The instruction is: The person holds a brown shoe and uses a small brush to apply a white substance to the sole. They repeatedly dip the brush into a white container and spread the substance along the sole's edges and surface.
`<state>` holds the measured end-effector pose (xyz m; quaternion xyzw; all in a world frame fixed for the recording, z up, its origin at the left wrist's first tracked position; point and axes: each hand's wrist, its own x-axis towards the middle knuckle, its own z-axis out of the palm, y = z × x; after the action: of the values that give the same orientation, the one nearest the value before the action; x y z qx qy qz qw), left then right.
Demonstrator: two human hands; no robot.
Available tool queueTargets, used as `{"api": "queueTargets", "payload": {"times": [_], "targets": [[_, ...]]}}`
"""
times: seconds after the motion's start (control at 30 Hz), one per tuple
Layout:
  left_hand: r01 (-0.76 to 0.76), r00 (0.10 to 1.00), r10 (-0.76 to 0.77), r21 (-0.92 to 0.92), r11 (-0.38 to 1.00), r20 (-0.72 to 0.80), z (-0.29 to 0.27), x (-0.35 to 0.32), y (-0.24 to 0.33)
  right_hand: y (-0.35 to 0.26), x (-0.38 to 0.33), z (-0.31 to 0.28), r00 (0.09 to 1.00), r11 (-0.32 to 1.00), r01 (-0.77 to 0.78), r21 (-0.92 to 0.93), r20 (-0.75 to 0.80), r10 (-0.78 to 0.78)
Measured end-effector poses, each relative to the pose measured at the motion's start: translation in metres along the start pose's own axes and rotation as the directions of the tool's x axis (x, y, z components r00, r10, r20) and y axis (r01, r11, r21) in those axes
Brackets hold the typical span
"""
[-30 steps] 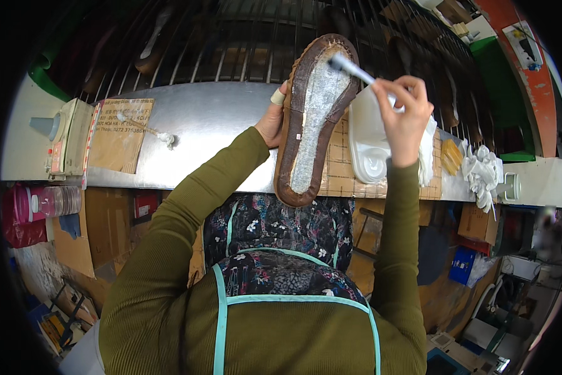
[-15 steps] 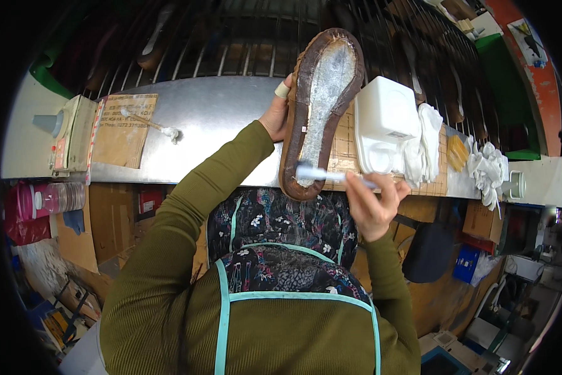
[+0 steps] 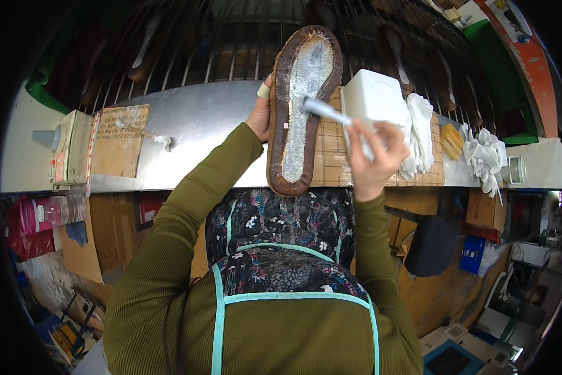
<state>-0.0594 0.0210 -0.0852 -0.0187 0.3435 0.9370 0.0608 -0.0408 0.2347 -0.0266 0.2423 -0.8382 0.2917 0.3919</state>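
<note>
My left hand (image 3: 260,116) grips a brown shoe sole (image 3: 301,106) by its left edge, holding it lengthwise over the metal bench (image 3: 199,125). Its inner face is shiny and whitish. My right hand (image 3: 373,155) holds a small brush (image 3: 324,112) whose tip touches the middle of the sole. A white square container (image 3: 373,100) stands just right of the sole, behind my right hand.
White gloves and cloths (image 3: 484,155) lie at the bench's right end, with an orange piece (image 3: 452,140) beside them. A cardboard sheet (image 3: 115,148) and a pale box (image 3: 68,150) sit at the left. A rack of dark bars (image 3: 187,56) runs behind the bench.
My right hand went from the sole's toe end down to its heel end, and has now come back up to the middle with the brush. The sole has stayed almost still.
</note>
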Motion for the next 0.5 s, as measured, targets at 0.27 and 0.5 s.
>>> {"api": "queueTargets", "payload": {"times": [0.27, 0.5], "targets": [[-0.012, 0.999, 0.009, -0.065, 0.998, -0.033, -0.011, -0.003, -0.003, -0.018, -0.078, -0.082, 0.940, 0.955, -0.255, 0.154, 0.272, 0.207], [0.039, 0.991, -0.059, -0.174, 0.984, -0.116, -0.013, 0.000, -0.004, 0.063, -0.052, -0.097, 0.954, 0.896, -0.151, -0.417, 0.177, 0.243]]}}
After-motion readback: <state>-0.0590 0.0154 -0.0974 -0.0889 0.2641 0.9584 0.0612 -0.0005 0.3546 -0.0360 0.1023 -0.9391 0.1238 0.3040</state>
